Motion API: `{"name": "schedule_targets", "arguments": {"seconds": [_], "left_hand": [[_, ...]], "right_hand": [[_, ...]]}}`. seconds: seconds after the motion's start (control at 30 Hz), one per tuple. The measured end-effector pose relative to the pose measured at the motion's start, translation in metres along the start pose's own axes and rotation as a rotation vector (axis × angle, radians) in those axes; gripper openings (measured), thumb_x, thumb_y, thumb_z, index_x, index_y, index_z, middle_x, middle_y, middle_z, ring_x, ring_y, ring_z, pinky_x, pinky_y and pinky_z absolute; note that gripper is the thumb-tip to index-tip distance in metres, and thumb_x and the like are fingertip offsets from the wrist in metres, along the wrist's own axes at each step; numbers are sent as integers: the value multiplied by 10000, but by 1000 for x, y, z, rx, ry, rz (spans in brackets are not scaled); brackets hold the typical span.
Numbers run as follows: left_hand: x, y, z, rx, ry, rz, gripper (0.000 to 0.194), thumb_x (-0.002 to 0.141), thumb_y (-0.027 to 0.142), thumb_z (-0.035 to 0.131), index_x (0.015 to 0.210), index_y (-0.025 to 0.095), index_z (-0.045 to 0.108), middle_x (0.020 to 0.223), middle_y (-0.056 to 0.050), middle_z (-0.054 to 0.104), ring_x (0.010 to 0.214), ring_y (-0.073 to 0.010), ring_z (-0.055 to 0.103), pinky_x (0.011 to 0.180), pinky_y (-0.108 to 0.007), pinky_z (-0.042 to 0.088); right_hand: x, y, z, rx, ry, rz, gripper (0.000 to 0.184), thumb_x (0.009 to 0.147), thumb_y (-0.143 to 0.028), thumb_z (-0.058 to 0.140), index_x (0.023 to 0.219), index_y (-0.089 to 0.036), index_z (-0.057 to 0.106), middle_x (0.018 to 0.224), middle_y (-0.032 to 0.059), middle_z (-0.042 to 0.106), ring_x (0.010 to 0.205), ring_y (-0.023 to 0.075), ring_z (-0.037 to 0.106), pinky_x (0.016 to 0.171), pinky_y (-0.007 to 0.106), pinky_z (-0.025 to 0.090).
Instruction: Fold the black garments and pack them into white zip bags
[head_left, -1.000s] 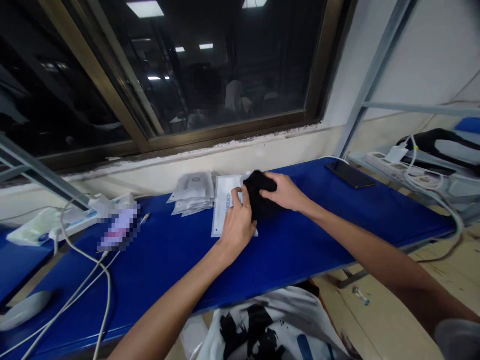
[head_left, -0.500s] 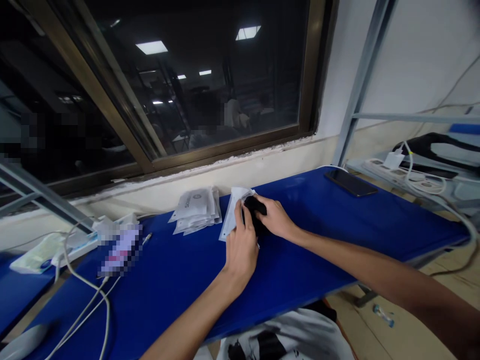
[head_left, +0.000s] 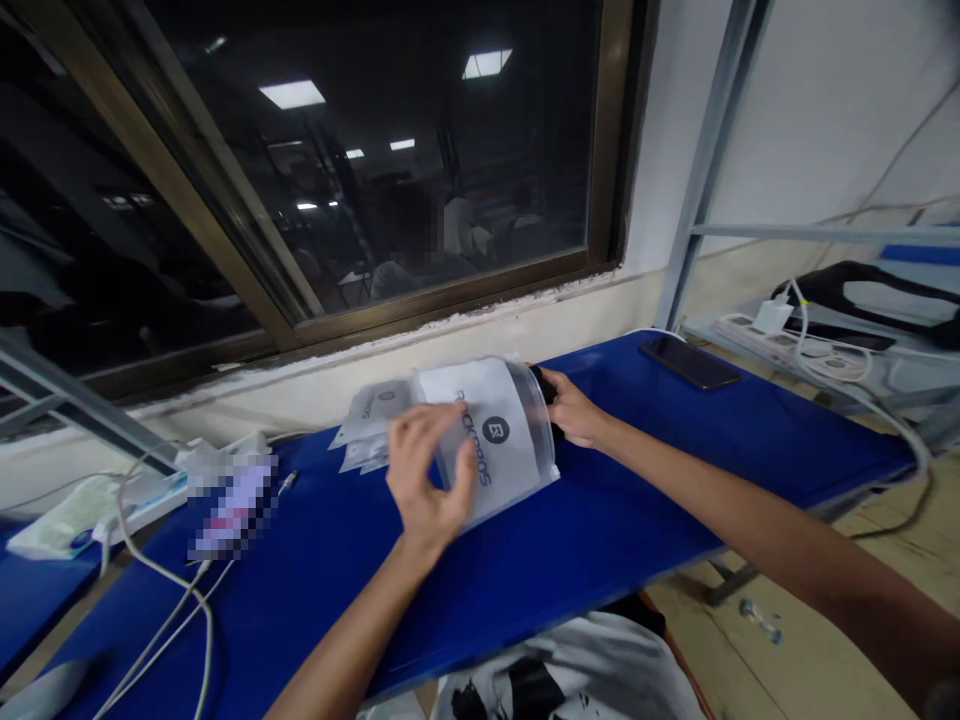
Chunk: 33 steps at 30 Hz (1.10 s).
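Left hand (head_left: 429, 470): fingers (head_left: 424, 425) spread and curved, touching clear plastic bag with white ROCKBROS label (head_left: 499, 440) | right hand (head_left: 571, 408): fingers pressing on black cloth bundle (head_left: 543, 386) at bag edge | blue counter (head_left: 600, 560)

Glossy plastic pouch (head_left: 536, 425) w/ matt front (head_left: 499, 440)

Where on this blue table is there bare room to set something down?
Bare blue tabletop lies between the phone and the right forearm. Another patch lies between the pixelated device and the left forearm. It's crowded mid-table: white sachets, the clear ROCKBROS bag, the left hand and right hand.
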<state>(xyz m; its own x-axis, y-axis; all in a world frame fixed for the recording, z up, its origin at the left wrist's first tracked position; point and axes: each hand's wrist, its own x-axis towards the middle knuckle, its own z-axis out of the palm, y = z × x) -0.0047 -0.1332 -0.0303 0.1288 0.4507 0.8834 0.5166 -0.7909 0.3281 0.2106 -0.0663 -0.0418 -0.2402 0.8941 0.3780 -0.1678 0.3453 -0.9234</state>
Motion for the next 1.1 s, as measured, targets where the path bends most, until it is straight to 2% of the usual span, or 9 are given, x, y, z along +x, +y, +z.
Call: {"name": "schedule_targets", "arguments": {"seconds": [0.07,0.13,0.27,0.33,0.47,0.63,0.73,0.97,1.1], "left_hand": [[13,-17,-9,-51,-23,-245,520,938,324,654,1430,277,494,1409,-120,593,1331,-295,546,1076,-499,495],[20,-31,-9,-244,-191,-447,695,954,425,627,1549,251,313,1487,-176,516,1335,-296,562,1016,-450,548],[15,-35,6,-577,-304,-568,1014,885,487,710,1610,252,41,1477,-202,526,1253,-272,635,963,-404,585],[10,-30,11,-651,-305,-658,1000,810,479,794,1577,221,206,1398,-189,606,1174,-281,679,917,-397,606],[5,-23,12,-722,-413,-899,586,740,433,864,1183,125,636,1146,-156,743,970,-279,735,814,-363,624],[3,-15,13,-778,-455,-879,536,719,373,884,1130,135,636,1093,-124,752,950,-266,731,807,-363,620],[-2,-6,20,-745,-518,-776,644,706,342,889,1237,147,581,1193,-130,713,1050,-276,702,880,-384,603],[2,-11,23,-717,-224,-972,537,597,314,954,1004,109,669,963,-103,753,831,-228,718,741,-326,612],[7,-15,22,-807,-64,-995,489,600,296,957,995,132,719,1003,-94,771,865,-222,732,779,-307,620]], "right_hand": [[2,-3,-9,16,-92,41,743,571,-360,914,1256,-247,651,1225,64,694,1153,270,632,1001,421,534],[3,-6,-14,-52,-150,-6,738,578,-347,930,1256,-244,657,1266,74,681,1206,277,610,1061,459,497],[5,-5,-13,-227,-80,-99,593,632,-422,914,1148,-210,713,1209,91,712,1213,311,605,1149,546,396],[4,-1,-10,-205,-10,-17,518,689,-475,871,1119,-226,728,1168,90,726,1169,308,624,1119,541,431],[-1,5,-7,-52,-11,45,591,627,-468,894,1156,-281,706,1153,63,723,1087,276,654,1003,463,531],[-3,-5,-11,-145,-224,-59,438,630,-384,864,1004,-194,736,924,47,736,944,273,688,870,413,564],[-6,-9,-3,-331,-198,-121,321,709,-356,788,963,-163,756,832,44,732,857,275,691,794,392,565],[-9,-13,6,-7,-161,-65,647,676,-380,867,1272,-218,673,1094,75,751,1022,267,709,896,402,590],[-4,-11,1,-64,-90,-102,511,702,-356,879,1173,-221,733,1095,78,760,1030,264,724,938,428,586]]}}
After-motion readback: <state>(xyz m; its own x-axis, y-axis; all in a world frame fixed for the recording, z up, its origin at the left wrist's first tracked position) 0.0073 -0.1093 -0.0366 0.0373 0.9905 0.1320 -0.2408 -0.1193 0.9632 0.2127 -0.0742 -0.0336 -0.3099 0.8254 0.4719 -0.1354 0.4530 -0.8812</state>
